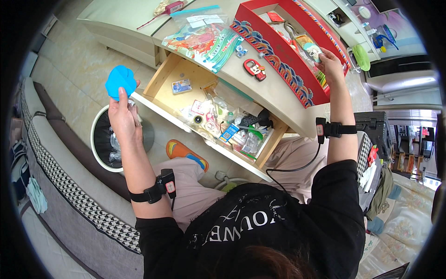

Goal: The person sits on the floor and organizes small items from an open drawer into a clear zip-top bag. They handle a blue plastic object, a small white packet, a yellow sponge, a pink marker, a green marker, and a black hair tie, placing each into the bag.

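Note:
My left hand (pixel 126 117) holds a rounded blue flat piece (pixel 120 82) between thumb and fingers, with some crumpled clear plastic (pixel 133 111) against the palm. It is above and beside a bin with a black liner. In my right hand (pixel 330 66) is a round card or disc (pixel 312 52) with a pale figure on it, over the open red box (pixel 278 57). An open wooden drawer (pixel 162 78) full of small items lies between my hands. On the cabinet top are a red and black cartoon figure piece (pixel 255 69) and small clear-blue pieces (pixel 241 51).
A printed zip bag (pixel 205 40) lies on the cabinet top (pixel 292 115), left of the red box. The bin (pixel 94 139) stands on the floor left of the drawer. A sofa (pixel 66 178) runs along the left, and a dark suitcase (pixel 374 132) is at the right.

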{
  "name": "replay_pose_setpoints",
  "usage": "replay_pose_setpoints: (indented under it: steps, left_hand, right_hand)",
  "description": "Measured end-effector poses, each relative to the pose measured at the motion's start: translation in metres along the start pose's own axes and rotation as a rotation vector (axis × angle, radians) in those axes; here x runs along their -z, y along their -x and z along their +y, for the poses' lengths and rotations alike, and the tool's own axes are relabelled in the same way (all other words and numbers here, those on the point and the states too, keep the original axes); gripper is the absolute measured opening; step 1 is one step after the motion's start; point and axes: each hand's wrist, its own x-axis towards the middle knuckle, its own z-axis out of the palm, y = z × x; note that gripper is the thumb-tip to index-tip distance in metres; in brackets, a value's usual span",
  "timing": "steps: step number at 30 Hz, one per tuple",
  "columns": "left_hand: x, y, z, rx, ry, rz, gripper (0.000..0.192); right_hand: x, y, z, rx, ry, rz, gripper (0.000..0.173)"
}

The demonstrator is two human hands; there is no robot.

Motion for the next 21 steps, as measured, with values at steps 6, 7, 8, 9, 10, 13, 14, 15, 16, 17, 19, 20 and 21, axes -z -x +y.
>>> replay_pose_setpoints:
  steps: [6,7,8,9,10,13,14,15,16,17,19,20,21]
  left_hand:
    - [-0.001,0.0,0.001,-0.007,-0.01,-0.001,0.026]
    - [-0.002,0.001,0.0,-0.019,-0.002,-0.013,0.026]
    - [-0.002,0.001,0.0,-0.009,-0.012,0.014,0.025]
    - [-0.003,0.001,0.0,-0.007,-0.011,0.021,0.024]
    - [-0.003,0.001,0.0,-0.013,0.005,0.005,0.024]
    - [-0.002,0.001,0.001,-0.003,-0.014,0.013,0.024]
    - [-0.002,0.001,0.001,-0.005,-0.016,0.014,0.024]
    - [-0.002,0.001,0.001,-0.006,-0.018,0.015,0.024]
    - [-0.002,0.001,0.001,-0.012,-0.007,-0.002,0.024]
    - [-0.002,0.001,0.001,-0.009,-0.017,0.016,0.024]
    - [-0.002,0.001,0.001,-0.015,-0.009,0.014,0.024]
    - [-0.001,0.001,0.001,-0.013,-0.009,0.012,0.024]
    - [-0.001,0.001,0.001,-0.012,-0.009,0.01,0.024]
  right_hand:
    - [0.002,0.005,0.001,0.061,0.196,-0.004,0.026]
    - [0.002,0.005,0.001,0.092,0.269,-0.021,0.025]
    - [0.001,0.004,0.003,0.124,0.355,-0.005,0.025]
    - [0.001,0.003,0.003,0.123,0.34,-0.003,0.024]
    - [0.001,0.001,0.004,0.122,0.328,0.0,0.023]
    - [0.005,-0.004,0.005,0.013,0.204,0.018,0.02]
    - [0.006,-0.005,0.006,-0.031,0.144,0.006,0.02]
    - [0.009,-0.008,0.006,-0.077,0.093,-0.013,0.019]
    - [0.012,-0.01,0.005,-0.115,0.037,-0.052,0.018]
    - [0.014,-0.012,0.005,-0.171,-0.03,-0.053,0.017]
    - [0.016,-0.016,0.005,-0.202,-0.125,-0.062,0.013]
    - [0.017,-0.019,0.004,-0.238,-0.17,-0.069,0.012]
    - [0.017,-0.022,0.004,-0.274,-0.215,-0.076,0.011]
